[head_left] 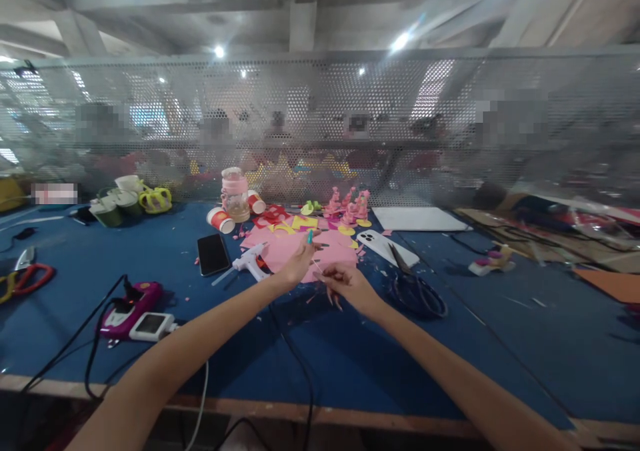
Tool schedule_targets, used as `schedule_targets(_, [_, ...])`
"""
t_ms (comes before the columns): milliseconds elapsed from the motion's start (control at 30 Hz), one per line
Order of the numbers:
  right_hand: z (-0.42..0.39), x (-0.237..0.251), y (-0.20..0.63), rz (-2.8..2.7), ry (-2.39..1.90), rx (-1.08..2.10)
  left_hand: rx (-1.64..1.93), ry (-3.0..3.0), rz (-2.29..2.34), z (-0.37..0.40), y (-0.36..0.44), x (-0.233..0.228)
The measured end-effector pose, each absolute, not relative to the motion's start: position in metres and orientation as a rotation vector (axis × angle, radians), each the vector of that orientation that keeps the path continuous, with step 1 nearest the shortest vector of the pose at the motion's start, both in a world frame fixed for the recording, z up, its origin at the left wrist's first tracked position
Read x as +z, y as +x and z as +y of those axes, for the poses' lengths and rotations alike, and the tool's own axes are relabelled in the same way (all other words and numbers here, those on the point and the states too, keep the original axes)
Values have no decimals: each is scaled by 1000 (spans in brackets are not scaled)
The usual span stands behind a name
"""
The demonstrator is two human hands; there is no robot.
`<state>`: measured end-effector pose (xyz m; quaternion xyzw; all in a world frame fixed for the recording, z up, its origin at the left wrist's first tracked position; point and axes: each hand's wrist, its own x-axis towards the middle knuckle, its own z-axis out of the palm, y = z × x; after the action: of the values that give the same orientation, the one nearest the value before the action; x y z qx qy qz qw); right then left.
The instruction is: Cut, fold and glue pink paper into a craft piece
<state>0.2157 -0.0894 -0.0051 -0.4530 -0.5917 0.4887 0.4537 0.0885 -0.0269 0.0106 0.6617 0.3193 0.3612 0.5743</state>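
Note:
My left hand [299, 262] is closed over the pink sheets [280, 247], with a small teal piece [310, 237] showing at its fingertips. Whether that piece is held or is part of a finger, I cannot tell. A thin pale strip [317, 266] runs between my two hands. Its lower end is pinched in the fingers of my right hand [350, 285], just above the table's near side. Left of my hands lies a white glue gun [249, 262]. Scissors with dark blue handles [417, 294] rest to the right, their blades across a white phone [380, 245].
A black phone [213, 255] and a purple power strip [133, 309] with cables lie left. Behind my hands are a water bottle [235, 194], paper cups [221, 220] and pink paper shapes [350, 205]. Red-and-yellow-handled scissors [35, 276] lie far left. A perforated screen [320, 124] stands behind.

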Motion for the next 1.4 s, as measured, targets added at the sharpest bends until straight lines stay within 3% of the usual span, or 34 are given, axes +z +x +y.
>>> schedule_targets(233, [-76, 1, 249, -1391, -1244, 1030, 450, 2468, 968, -25, 71, -9])
schedule_targets(433, [-67, -5, 268, -1287, -1377, 686, -15, 2746, 1226, -50, 81, -5])
schedule_targets(733, [-54, -24, 279, -1196, -1456, 499, 44, 3004, 1155, -69, 100, -19])
schedule_targets(967, [-59, -12, 282, -1142, -1576, 159, 50, 2941, 1109, -64, 92, -8])
schedule_targets(1267, [-53, -22, 282, -1145, -1575, 216, 69, 2886, 1004, -58, 91, -8])
schedule_targets(1400, [-58, -17, 281, -1078, -1497, 100, 21, 2901, 915, -52, 91, -6])
